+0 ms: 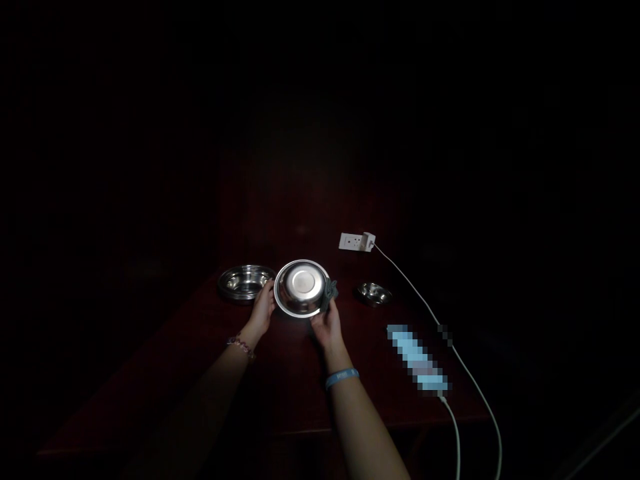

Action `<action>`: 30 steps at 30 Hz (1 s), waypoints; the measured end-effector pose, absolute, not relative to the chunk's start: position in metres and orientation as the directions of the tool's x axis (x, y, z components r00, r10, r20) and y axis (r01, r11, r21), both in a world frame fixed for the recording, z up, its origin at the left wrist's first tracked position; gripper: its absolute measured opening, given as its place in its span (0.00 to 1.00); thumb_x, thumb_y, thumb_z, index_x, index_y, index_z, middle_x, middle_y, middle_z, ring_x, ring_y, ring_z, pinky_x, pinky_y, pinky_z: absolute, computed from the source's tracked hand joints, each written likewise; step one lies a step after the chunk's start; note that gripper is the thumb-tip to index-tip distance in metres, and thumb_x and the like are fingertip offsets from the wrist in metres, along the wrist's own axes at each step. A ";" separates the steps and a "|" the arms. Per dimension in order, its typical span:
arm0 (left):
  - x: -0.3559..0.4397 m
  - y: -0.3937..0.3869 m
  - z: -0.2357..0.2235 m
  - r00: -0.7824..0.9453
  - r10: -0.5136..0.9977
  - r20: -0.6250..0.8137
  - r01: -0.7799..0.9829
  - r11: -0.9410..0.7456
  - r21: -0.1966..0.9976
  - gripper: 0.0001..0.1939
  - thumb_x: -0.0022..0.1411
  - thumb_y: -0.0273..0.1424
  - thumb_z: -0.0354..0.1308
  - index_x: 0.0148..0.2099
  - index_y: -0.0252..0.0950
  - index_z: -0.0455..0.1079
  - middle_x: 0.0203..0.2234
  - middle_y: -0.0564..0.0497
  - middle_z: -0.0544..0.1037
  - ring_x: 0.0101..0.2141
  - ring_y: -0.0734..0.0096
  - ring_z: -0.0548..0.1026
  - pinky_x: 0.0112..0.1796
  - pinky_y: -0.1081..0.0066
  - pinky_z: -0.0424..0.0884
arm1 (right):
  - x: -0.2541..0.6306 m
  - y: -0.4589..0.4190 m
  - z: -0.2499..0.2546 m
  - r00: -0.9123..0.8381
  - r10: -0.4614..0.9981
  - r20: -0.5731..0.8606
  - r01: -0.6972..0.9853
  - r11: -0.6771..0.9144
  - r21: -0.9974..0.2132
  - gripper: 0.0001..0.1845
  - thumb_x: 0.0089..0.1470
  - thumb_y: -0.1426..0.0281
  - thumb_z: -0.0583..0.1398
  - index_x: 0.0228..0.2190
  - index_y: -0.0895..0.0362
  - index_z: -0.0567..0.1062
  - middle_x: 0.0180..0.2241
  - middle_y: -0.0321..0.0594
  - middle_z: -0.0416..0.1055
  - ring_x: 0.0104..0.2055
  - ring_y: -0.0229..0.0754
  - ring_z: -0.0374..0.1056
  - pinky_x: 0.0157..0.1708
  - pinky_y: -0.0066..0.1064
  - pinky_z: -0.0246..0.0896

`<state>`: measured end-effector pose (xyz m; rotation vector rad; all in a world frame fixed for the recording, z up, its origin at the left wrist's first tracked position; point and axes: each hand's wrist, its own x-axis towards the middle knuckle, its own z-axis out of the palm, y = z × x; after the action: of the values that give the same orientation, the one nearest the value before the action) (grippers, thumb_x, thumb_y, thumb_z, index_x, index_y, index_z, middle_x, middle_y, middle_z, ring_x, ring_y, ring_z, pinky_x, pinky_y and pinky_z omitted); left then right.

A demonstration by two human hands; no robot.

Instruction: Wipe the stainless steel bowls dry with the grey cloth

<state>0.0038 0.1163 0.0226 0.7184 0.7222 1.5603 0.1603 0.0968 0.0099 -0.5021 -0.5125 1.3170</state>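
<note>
A shiny steel bowl [302, 283] is held up over the table, its underside turned toward me. My left hand [263, 308] grips its left rim, fingers closed behind the edge. At the lower right rim my right hand [327, 323] is closed on the bowl, with a dark grey-green cloth [329, 294] pressed against the metal. Behind my left hand, a stack of steel bowls [231, 291] stands on the table. A smaller steel bowl [374, 293] sits upright to the right, apart from both hands.
The dark red table [295, 400] fades into shadow. A blurred light-blue object [419, 360], with a white cable [456, 427] at its lower end, lies to the right. A white wall socket [351, 241] holds a charger [369, 241], its cable running down the right side.
</note>
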 end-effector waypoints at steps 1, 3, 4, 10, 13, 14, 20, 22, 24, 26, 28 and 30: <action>0.004 0.116 0.022 -0.110 0.992 0.058 -0.597 -0.112 0.795 0.13 0.64 0.39 0.56 0.42 0.35 0.74 0.39 0.43 0.83 0.46 0.59 0.80 0.46 0.66 0.74 | 0.161 0.097 0.009 0.165 0.984 0.065 -0.774 0.170 -0.610 0.11 0.59 0.62 0.60 0.39 0.54 0.78 0.39 0.39 0.81 0.42 0.39 0.78 0.50 0.33 0.73; 0.006 0.115 0.020 -0.130 0.988 0.085 -0.580 -0.146 0.801 0.13 0.64 0.39 0.58 0.44 0.35 0.75 0.43 0.42 0.83 0.47 0.58 0.79 0.44 0.67 0.74 | 0.162 0.097 0.009 0.148 0.987 0.061 -0.783 0.154 -0.603 0.11 0.59 0.62 0.60 0.40 0.54 0.78 0.39 0.39 0.81 0.42 0.38 0.78 0.49 0.31 0.74; 0.007 0.115 0.019 -0.131 0.986 0.099 -0.575 -0.157 0.803 0.14 0.64 0.40 0.58 0.44 0.36 0.75 0.44 0.42 0.82 0.48 0.58 0.79 0.43 0.67 0.74 | 0.162 0.097 0.009 0.143 0.988 0.060 -0.785 0.150 -0.600 0.11 0.59 0.63 0.60 0.40 0.54 0.78 0.39 0.39 0.81 0.42 0.38 0.78 0.49 0.31 0.74; 0.009 0.114 0.020 -0.125 0.987 0.101 -0.562 -0.154 0.813 0.12 0.64 0.41 0.59 0.42 0.39 0.77 0.43 0.44 0.83 0.48 0.55 0.78 0.43 0.66 0.74 | 0.162 0.099 0.009 0.114 0.993 0.040 -0.798 0.116 -0.592 0.11 0.61 0.63 0.58 0.39 0.53 0.78 0.39 0.37 0.81 0.42 0.38 0.78 0.47 0.31 0.74; 0.009 0.115 0.022 -0.130 0.986 0.107 -0.581 -0.163 0.798 0.12 0.63 0.41 0.60 0.40 0.38 0.77 0.39 0.44 0.84 0.48 0.55 0.78 0.44 0.65 0.74 | 0.162 0.099 0.008 0.101 0.992 0.079 -0.765 0.128 -0.631 0.10 0.60 0.62 0.59 0.38 0.53 0.78 0.39 0.39 0.81 0.44 0.39 0.78 0.49 0.33 0.74; 0.009 0.117 0.023 -0.147 0.982 0.117 -0.585 -0.181 0.790 0.13 0.62 0.42 0.60 0.39 0.38 0.77 0.39 0.44 0.84 0.48 0.55 0.78 0.45 0.65 0.74 | 0.161 0.099 0.007 0.099 0.991 0.096 -0.755 0.137 -0.641 0.10 0.59 0.62 0.60 0.38 0.53 0.78 0.40 0.40 0.81 0.46 0.40 0.77 0.49 0.34 0.73; 0.004 0.123 0.023 -0.230 0.967 0.110 -0.546 -0.222 0.808 0.18 0.56 0.46 0.66 0.35 0.34 0.76 0.32 0.44 0.83 0.43 0.56 0.78 0.43 0.67 0.72 | 0.156 0.095 0.010 0.088 0.985 0.147 -0.727 0.164 -0.667 0.13 0.58 0.60 0.61 0.40 0.54 0.78 0.44 0.42 0.80 0.52 0.44 0.74 0.55 0.40 0.70; 0.003 0.123 0.022 -0.205 0.973 0.110 -0.528 -0.205 0.824 0.20 0.54 0.47 0.66 0.33 0.33 0.76 0.29 0.43 0.82 0.39 0.56 0.78 0.41 0.66 0.72 | 0.156 0.095 0.011 0.079 0.984 0.162 -0.704 0.170 -0.690 0.16 0.57 0.57 0.61 0.41 0.55 0.78 0.45 0.44 0.80 0.54 0.46 0.73 0.56 0.43 0.69; 0.003 0.123 0.022 -0.187 0.974 0.126 -0.523 -0.207 0.827 0.21 0.53 0.48 0.66 0.33 0.33 0.76 0.29 0.43 0.81 0.38 0.56 0.78 0.41 0.64 0.73 | 0.157 0.097 0.010 0.069 0.981 0.182 -0.680 0.179 -0.711 0.20 0.56 0.53 0.61 0.42 0.55 0.78 0.46 0.46 0.79 0.55 0.48 0.72 0.57 0.46 0.67; 0.004 0.122 0.022 -0.182 0.975 0.125 -0.527 -0.205 0.825 0.20 0.53 0.47 0.66 0.34 0.33 0.76 0.30 0.43 0.82 0.37 0.57 0.79 0.42 0.63 0.73 | 0.158 0.098 0.008 0.056 0.981 0.187 -0.670 0.176 -0.721 0.23 0.55 0.51 0.61 0.43 0.55 0.78 0.48 0.47 0.78 0.56 0.49 0.71 0.57 0.49 0.66; 0.005 0.121 0.022 -0.184 0.975 0.122 -0.540 -0.204 0.817 0.21 0.53 0.47 0.66 0.35 0.32 0.77 0.31 0.43 0.82 0.38 0.57 0.79 0.45 0.61 0.73 | 0.159 0.100 0.007 0.044 0.983 0.179 -0.675 0.162 -0.720 0.23 0.55 0.51 0.60 0.43 0.55 0.78 0.49 0.47 0.78 0.56 0.50 0.71 0.58 0.50 0.66; 0.006 0.121 0.021 -0.182 0.975 0.128 -0.566 -0.210 0.797 0.22 0.53 0.46 0.66 0.37 0.31 0.77 0.34 0.41 0.83 0.40 0.56 0.79 0.47 0.59 0.73 | 0.159 0.101 0.005 0.038 0.984 0.177 -0.678 0.155 -0.719 0.23 0.56 0.51 0.60 0.43 0.55 0.78 0.49 0.47 0.78 0.56 0.49 0.72 0.57 0.50 0.66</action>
<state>0.0064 0.1209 0.0212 0.7849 0.7320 1.6681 0.1592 0.1015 0.0054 -0.5140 -0.7482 1.3637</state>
